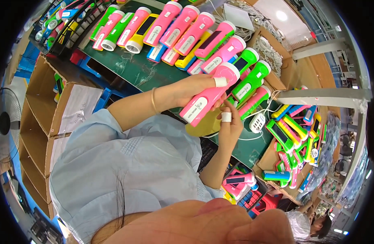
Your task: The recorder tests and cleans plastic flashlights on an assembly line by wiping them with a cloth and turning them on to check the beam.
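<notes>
My left hand is wrapped round a pink flashlight with a white head and a pale label, tilted with its head to the upper right. White tape covers the thumb. My right hand is beside the flashlight's lower side, fingers curled together, white tape on one of them; whatever they may pinch is too small or hidden to make out. A flat yellow thing shows below the flashlight. Just past my hands lie a green flashlight and a pink and green flashlight.
Rows of coloured flashlights lie along the far side of the green table. A white power strip with cables lies to the right. A box of mixed flashlights stands beyond it, and a cardboard shelf at the left.
</notes>
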Demonstrator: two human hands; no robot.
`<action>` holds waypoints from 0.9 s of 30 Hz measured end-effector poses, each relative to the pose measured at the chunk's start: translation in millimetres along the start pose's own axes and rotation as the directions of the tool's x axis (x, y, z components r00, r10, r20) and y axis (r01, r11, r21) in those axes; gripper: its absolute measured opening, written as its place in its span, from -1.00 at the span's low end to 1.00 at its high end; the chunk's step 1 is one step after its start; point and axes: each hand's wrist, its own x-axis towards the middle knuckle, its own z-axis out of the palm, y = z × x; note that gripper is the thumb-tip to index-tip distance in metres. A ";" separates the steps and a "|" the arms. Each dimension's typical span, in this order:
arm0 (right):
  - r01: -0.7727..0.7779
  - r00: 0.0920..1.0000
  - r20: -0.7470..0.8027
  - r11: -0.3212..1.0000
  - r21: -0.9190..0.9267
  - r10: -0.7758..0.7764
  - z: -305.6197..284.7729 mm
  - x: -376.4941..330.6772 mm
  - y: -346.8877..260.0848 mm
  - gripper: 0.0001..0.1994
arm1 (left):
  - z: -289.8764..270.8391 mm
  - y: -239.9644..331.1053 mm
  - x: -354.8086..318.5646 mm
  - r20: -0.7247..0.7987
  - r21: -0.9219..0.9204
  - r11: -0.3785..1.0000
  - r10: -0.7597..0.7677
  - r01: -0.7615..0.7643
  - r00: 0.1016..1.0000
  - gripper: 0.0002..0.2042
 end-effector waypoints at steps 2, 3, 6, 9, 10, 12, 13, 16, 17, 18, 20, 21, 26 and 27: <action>-0.022 1.000 0.005 1.000 0.017 0.022 3.0 -9.9 8.9 -0.78 | 2.7 0.0 3.3 -0.049 -0.079 0.996 -0.037 0.033 0.998 -0.67; -0.068 0.998 0.006 0.995 0.070 0.068 3.9 -12.6 9.6 -0.78 | 8.2 3.3 2.8 -0.068 -0.037 0.998 -0.044 0.042 0.997 -0.68; -0.173 0.985 0.057 0.954 0.244 0.164 -2.4 -11.9 5.7 -0.77 | 3.8 -1.0 10.4 -0.153 -0.013 1.000 -0.008 0.006 0.988 -0.71; -0.136 0.989 0.003 0.920 0.367 0.146 -5.9 -2.8 6.8 -0.71 | 0.2 4.3 19.5 -0.091 0.155 0.978 0.157 -0.141 0.983 -0.69; -0.108 0.989 -0.062 0.935 0.338 0.137 -7.7 -0.5 -1.7 -0.69 | -14.2 4.0 32.5 -0.078 0.229 0.943 0.267 -0.243 0.961 -0.66; -0.111 0.980 -0.112 0.921 0.373 0.163 -14.7 4.6 -4.0 -0.76 | 12.1 38.1 15.4 0.037 0.615 0.742 0.311 -0.267 0.950 -0.55; -0.106 0.986 -0.072 0.905 0.412 0.148 -18.1 9.4 -2.1 -0.81 | 2.9 43.4 22.1 0.052 0.833 0.456 0.500 -0.313 0.865 -0.45; -0.090 0.989 -0.052 0.836 0.541 0.141 -25.0 20.5 1.8 -0.86 | 71.4 54.6 25.5 -0.155 0.822 -0.173 0.848 0.542 0.506 -0.31; -0.096 0.990 -0.037 0.835 0.543 0.138 -21.3 22.5 -0.4 -0.86 | 43.4 61.7 31.7 -0.070 0.955 -0.120 0.798 0.272 0.598 -0.22; -0.065 0.992 -0.066 0.890 0.451 0.106 -16.1 25.6 -6.2 -0.86 | 11.7 68.0 35.1 0.038 0.999 -0.036 0.760 -0.017 0.649 -0.12; -0.016 0.998 -0.054 0.932 0.363 0.038 -12.2 28.6 -8.7 -0.83 | 2.0 66.2 33.7 0.036 0.999 -0.025 0.815 -0.028 0.578 -0.20; -0.015 0.998 -0.051 0.932 0.362 0.036 -10.4 29.8 -11.1 -0.83 | -1.7 67.9 30.3 -0.085 0.941 0.285 0.724 -0.185 0.684 -0.25; 0.067 0.997 0.017 0.984 0.165 -0.071 9.1 32.9 -44.3 -0.89 | -27.7 39.8 37.7 0.117 0.021 0.985 0.168 -0.171 0.979 -0.68; 0.166 0.986 0.018 0.986 -0.015 -0.166 14.0 33.0 -44.7 -0.92 | -19.6 34.7 29.9 0.072 0.025 0.986 0.165 -0.167 0.984 -0.65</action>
